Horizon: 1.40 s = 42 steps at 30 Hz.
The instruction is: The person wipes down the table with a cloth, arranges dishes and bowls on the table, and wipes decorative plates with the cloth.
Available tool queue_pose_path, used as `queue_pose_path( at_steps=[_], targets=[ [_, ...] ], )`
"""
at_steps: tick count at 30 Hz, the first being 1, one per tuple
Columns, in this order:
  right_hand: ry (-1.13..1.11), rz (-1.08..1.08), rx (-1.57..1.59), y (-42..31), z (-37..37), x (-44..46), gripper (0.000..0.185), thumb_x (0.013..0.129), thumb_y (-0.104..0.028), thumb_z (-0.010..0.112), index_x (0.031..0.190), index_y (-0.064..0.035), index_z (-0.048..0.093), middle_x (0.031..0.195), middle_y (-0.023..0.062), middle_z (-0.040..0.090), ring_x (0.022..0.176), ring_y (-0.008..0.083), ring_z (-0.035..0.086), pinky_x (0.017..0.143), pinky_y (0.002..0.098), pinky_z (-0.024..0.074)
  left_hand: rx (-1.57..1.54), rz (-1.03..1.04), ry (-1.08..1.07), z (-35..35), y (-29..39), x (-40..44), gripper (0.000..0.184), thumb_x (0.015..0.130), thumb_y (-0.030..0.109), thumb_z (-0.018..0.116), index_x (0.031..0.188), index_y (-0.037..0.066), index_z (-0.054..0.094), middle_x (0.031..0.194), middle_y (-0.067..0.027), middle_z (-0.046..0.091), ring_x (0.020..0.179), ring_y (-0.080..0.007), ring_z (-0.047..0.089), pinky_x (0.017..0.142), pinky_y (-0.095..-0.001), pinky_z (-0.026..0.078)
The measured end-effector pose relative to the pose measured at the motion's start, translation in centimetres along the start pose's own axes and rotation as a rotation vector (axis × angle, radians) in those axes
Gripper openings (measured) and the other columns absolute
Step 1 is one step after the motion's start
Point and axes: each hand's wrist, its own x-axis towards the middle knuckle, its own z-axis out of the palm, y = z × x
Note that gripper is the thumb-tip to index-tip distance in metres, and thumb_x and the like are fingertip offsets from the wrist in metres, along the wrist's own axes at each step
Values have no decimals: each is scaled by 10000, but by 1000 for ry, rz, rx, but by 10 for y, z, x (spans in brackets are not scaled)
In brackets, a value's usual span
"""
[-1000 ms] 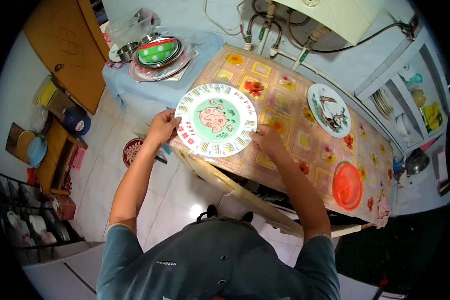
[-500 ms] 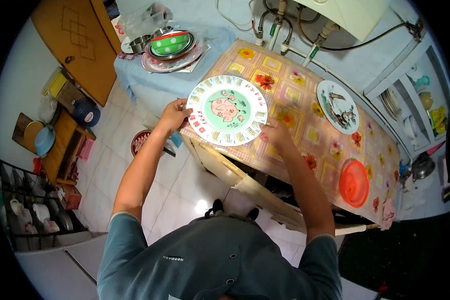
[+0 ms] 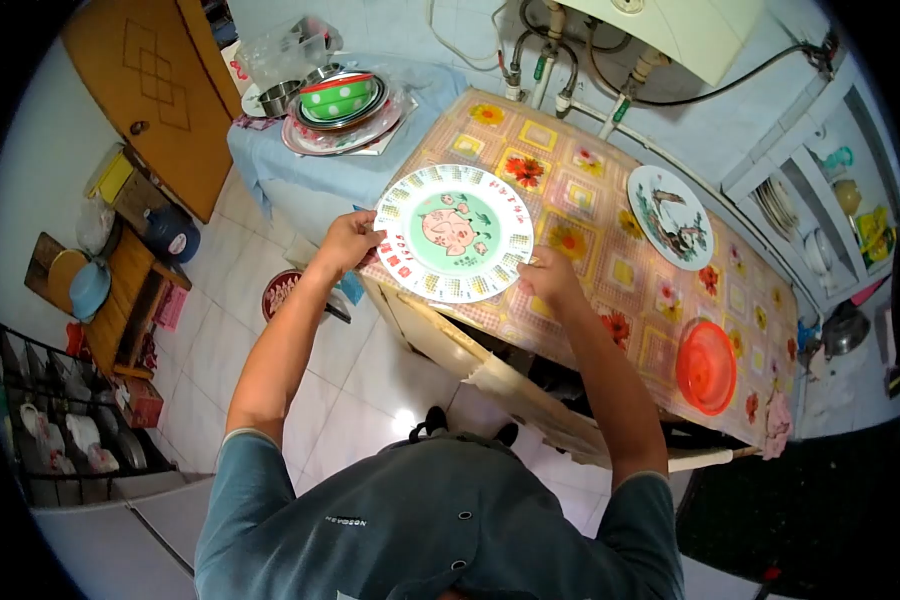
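Note:
A round white plate point(image 3: 454, 233) with a pig picture on a green centre and printed calendar blocks around its rim is held between my two hands. My left hand point(image 3: 349, 243) grips its left edge, fingers closed on the rim. On the opposite edge, my right hand point(image 3: 553, 277) pinches the rim. The plate is over the near left part of the table point(image 3: 570, 285), which has a flowered cover; whether it touches the cover I cannot tell. To the right lies another white plate point(image 3: 669, 218) with a painted scene. A red plastic bowl point(image 3: 707, 367) sits nearer the table's right end.
At the back left, a blue cloth-covered surface point(image 3: 270, 165) bears a green dotted bowl point(image 3: 337, 97) on stacked dishes. Pipes point(image 3: 625, 95) run along the wall behind the table. A dish cabinet point(image 3: 810, 190) stands at right, a wooden bench point(image 3: 120, 300) at left.
The plate and both hands have shifted slightly downward in the view. My grip on the rim stays; the other plate and red bowl remain on the table.

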Motion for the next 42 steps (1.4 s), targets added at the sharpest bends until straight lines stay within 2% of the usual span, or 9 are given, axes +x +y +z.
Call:
queue_pose_path(
  at_steps=[7,8,11,14,20,30,32,39,42],
  targets=[
    [41,1,-16,8,-4,2,375,790,-46,658,1142,46,567,782,124,648,581,139,595,504,278,489,217,77,81,5,7,0,118,837,113,661,850,-3,646,610,-52,598,506,-118,583,472,-286,459],
    [27,25,24,7,-5,1,389,790,-40,656,1153,49,547,772,124,646,573,138,592,495,279,485,212,77,92,3,7,1,118,837,113,661,850,-3,646,610,-52,598,506,-118,583,472,-286,459],
    [18,54,16,-3,-3,-4,389,793,-31,651,1151,57,529,748,122,642,556,139,588,482,283,479,577,124,122,4,18,-3,268,798,202,676,988,15,665,763,-158,673,700,-289,658,688,-376,500],
    [53,55,-32,0,-2,-4,379,798,-28,645,1145,67,528,725,117,638,543,141,584,477,285,479,613,106,112,3,17,-2,299,799,216,677,1037,35,674,812,-163,685,775,-311,658,713,-385,501],
    [36,25,-30,6,-3,-4,405,807,-33,632,1182,74,521,694,103,631,524,139,575,476,287,480,369,79,151,4,-12,13,355,797,216,685,1116,62,653,883,-146,689,793,-302,661,724,-384,500],
    [20,17,-35,-1,2,-14,370,844,-96,634,1172,58,555,751,85,624,589,119,579,526,252,482,552,63,123,2,1,4,365,835,243,650,1158,74,642,837,-132,677,740,-258,644,722,-359,491],
    [8,18,-23,3,0,-9,388,835,-91,633,1186,53,554,749,94,626,578,130,582,516,266,488,377,143,82,0,-13,13,265,887,110,625,1133,14,647,692,-6,624,521,-82,538,473,-258,435],
    [-14,62,-169,5,-4,-5,361,847,-98,618,1184,25,577,806,89,640,628,126,598,579,254,518,250,38,96,6,-8,11,274,890,127,635,1148,37,654,682,-4,615,510,-75,524,457,-247,428],
    [-19,121,-44,1,-3,-8,388,858,-101,604,1223,22,550,817,90,643,634,131,597,591,258,517,174,-18,20,5,2,4,308,886,157,634,1165,25,643,718,-43,653,520,-96,556,495,-256,443]
  ],
)
